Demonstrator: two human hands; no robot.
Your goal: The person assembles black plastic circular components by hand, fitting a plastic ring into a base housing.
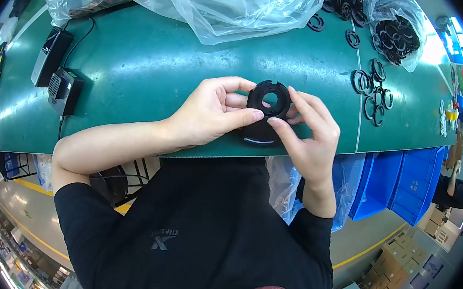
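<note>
Between both hands, above the near edge of the green table, I hold a black ring-shaped part (255,98) with a round hole and a notch in its rim. My left hand (212,109) grips its left side, thumb at the lower edge and fingers behind. My right hand (312,124) pinches its right side, with index finger at the upper rim and thumb below. Just under the ring a dark piece with a pale curved line (258,141) shows; I cannot make out what it is.
Loose black rings (362,82) lie on the green table (161,65) to the right. A clear bag of black parts (396,40) sits at the far right, and a big clear plastic bag (216,9) at the back. Two dark devices with cables (65,90) stand left. Blue crates (417,182) are at right.
</note>
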